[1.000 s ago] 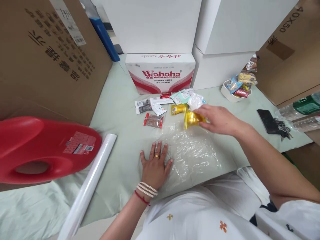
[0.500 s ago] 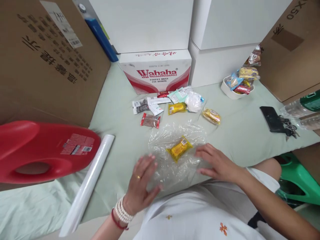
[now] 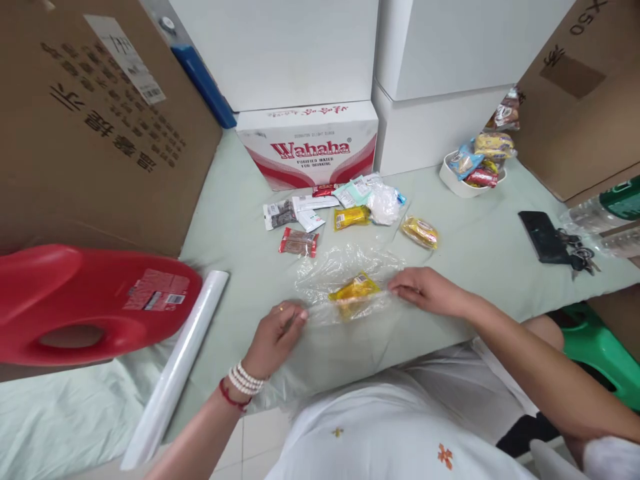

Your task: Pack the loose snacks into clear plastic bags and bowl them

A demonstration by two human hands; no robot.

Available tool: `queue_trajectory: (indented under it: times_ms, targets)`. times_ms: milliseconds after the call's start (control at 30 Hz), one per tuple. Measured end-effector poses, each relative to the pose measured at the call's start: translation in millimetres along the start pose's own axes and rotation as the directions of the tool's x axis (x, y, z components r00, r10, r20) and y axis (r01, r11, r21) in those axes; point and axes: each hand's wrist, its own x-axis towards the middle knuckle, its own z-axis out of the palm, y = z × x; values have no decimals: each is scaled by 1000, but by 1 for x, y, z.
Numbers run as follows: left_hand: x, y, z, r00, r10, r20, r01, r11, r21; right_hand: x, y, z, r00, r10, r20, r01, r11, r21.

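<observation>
A sheet of clear plastic film lies on the cloth-covered table, its near edge folded up over a yellow wrapped snack. My left hand, with a ring and bead bracelets, pinches the film's near left edge. At the near right edge, my right hand pinches the same film. The snack rests between both hands, partly seen through the film. Just beyond are a red-ended snack packet, a second yellow snack, and another yellow packet to the right.
Several sachets and a crumpled clear bag lie before a Wahaha box. At left are a red jug and a white film roll. Rightward stand a white snack bowl, a phone, keys and bottles.
Both hands have gone from open beside the snack to pinching the film's near edge. That edge is now lifted and drawn over the yellow snack.
</observation>
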Motion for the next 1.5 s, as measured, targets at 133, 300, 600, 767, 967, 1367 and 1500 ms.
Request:
queue_trajectory:
  times_ms: [133,300,600,767,967,1367,1500]
  targets:
    - [28,-16,4,980,-139,-141,152,985,86,38,19,-2,992,128,-6,-129,990,-49]
    - [24,-16,-5,844,-79,-530,209,959,190,50,30,15,990,141,28,-134,978,-162]
    - [23,48,41,932,342,-123,-307,922,238,26,9,3,996,83,14,-80,982,-172]
    - [44,34,63,971,238,19,-237,971,-24,6,2,-15,995,95,-15,-96,983,-159]
    - [45,37,61,982,188,-18,-188,968,-165,16,0,-23,1000,16,8,-13,965,-262]
    - [51,1,43,982,-88,-168,97,994,47,65,1,45,978,-192,85,205,962,-179]
    - [45,2,16,845,-18,-534,201,937,286,64,3,55,994,-110,18,111,976,-190]
